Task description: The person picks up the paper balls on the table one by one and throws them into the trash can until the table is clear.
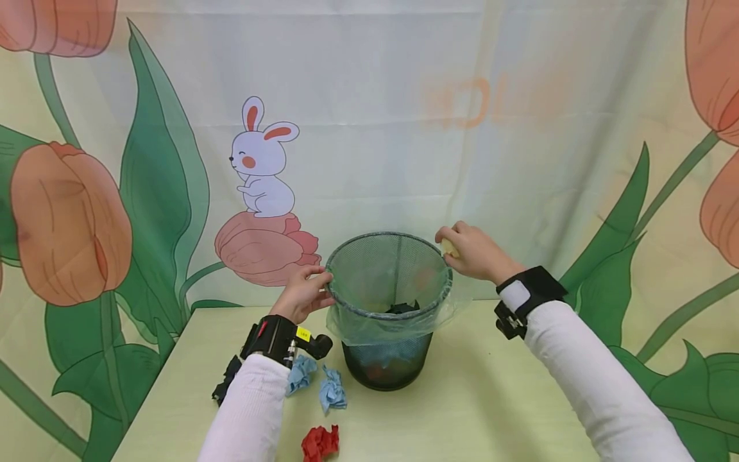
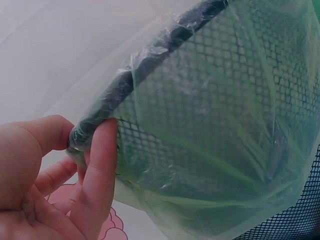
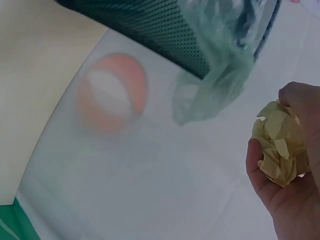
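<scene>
A black mesh wastebasket (image 1: 388, 375) stands on the table, lined with a thin green plastic bag (image 1: 369, 328) folded out over its rim. My left hand (image 1: 301, 294) pinches the left side of the rim, bag included; the left wrist view shows the thumb and a finger (image 2: 102, 167) on either side of it. Beside the right side of the rim, my right hand (image 1: 482, 253) holds a crumpled pale yellow paper ball (image 3: 281, 150) in curled fingers. Inside the basket lies a black crumpled piece (image 1: 403, 308), with blue and red showing dimly through the mesh.
Left of the basket lie two crumpled blue papers (image 1: 332, 389) and a black one (image 1: 226, 380), partly behind the left forearm. A red crumpled paper (image 1: 320, 443) is nearer the front. Behind the table (image 1: 462, 410) hangs a printed curtain (image 1: 369, 160).
</scene>
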Tool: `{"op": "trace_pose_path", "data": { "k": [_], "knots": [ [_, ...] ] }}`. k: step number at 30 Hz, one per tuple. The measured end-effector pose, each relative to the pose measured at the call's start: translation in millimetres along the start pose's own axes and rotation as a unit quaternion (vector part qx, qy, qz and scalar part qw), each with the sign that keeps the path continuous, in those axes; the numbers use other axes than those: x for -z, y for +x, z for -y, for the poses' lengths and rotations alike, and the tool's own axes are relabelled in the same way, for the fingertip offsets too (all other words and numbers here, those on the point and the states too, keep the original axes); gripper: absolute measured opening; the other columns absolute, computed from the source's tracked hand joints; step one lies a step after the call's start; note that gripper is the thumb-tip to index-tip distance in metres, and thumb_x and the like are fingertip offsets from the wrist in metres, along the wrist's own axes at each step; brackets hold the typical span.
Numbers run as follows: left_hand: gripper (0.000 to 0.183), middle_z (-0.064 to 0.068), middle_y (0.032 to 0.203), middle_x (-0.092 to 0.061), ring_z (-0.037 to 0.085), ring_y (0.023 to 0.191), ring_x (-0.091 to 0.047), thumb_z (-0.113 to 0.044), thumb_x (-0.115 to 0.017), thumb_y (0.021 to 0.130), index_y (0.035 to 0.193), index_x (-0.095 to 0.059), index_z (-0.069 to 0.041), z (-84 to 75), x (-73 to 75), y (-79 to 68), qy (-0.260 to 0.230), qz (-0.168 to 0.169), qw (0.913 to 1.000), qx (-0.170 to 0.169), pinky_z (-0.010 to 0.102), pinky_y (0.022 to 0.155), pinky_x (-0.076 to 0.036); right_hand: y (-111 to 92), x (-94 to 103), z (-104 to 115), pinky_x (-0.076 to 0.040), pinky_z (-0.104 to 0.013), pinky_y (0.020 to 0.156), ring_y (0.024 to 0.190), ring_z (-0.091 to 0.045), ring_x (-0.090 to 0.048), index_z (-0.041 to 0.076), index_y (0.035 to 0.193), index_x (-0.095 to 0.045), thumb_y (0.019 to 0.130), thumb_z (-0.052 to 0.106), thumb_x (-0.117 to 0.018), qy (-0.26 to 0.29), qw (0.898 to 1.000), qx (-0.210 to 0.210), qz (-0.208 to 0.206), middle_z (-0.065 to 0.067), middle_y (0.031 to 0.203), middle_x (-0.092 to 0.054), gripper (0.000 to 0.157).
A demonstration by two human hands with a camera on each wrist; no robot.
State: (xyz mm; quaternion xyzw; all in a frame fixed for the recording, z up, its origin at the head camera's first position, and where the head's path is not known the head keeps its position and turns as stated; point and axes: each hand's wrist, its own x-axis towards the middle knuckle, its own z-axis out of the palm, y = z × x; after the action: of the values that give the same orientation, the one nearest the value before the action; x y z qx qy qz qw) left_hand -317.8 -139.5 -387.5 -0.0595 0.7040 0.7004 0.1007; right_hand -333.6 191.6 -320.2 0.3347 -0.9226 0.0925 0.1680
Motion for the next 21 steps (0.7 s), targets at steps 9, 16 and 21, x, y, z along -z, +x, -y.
{"op": "trace_pose_path", "data": {
  "k": [9,16,21],
  "knots": [
    [0.044,0.012,0.111,-0.044,0.015,0.071,-0.052,-0.018,-0.049,0.095,0.136,-0.035,-0.007,-0.4,-0.1,-0.7,-0.005,0.001,1.0,0.0,0.021,0.063,-0.055,12.1,0.9,26.2,-0.046,-0.035,0.068,0.079,-0.025,-0.052,0.009,0.113,-0.056,0.087,0.01,-0.061,0.006,0.998,0.055,0.006,-0.014,0.099,-0.053,0.027],
    [0.044,0.012,0.11,-0.043,0.015,0.07,-0.051,-0.018,-0.049,0.096,0.136,-0.035,-0.006,-0.1,-0.2,-2.0,-0.004,0.001,1.0,-0.002,0.021,0.063,-0.054,17.3,-3.8,44.4,-0.047,-0.033,0.072,0.083,-0.024,-0.052,0.009,0.117,-0.055,0.087,0.011,-0.061,-0.006,0.994,0.109,0.008,-0.012,0.1,-0.054,0.031],
    [0.044,0.012,0.108,-0.043,0.015,0.07,-0.051,-0.017,-0.049,0.096,0.136,-0.035,-0.006,-0.4,-0.5,-2.1,-0.006,0.0,1.0,-0.003,0.022,0.063,-0.055,18.5,-5.4,54.5,-0.046,-0.033,0.074,0.086,-0.023,-0.052,0.011,0.118,-0.055,0.088,0.012,-0.06,-0.001,0.993,0.12,0.015,-0.011,0.102,-0.055,0.031]
  ]
}}
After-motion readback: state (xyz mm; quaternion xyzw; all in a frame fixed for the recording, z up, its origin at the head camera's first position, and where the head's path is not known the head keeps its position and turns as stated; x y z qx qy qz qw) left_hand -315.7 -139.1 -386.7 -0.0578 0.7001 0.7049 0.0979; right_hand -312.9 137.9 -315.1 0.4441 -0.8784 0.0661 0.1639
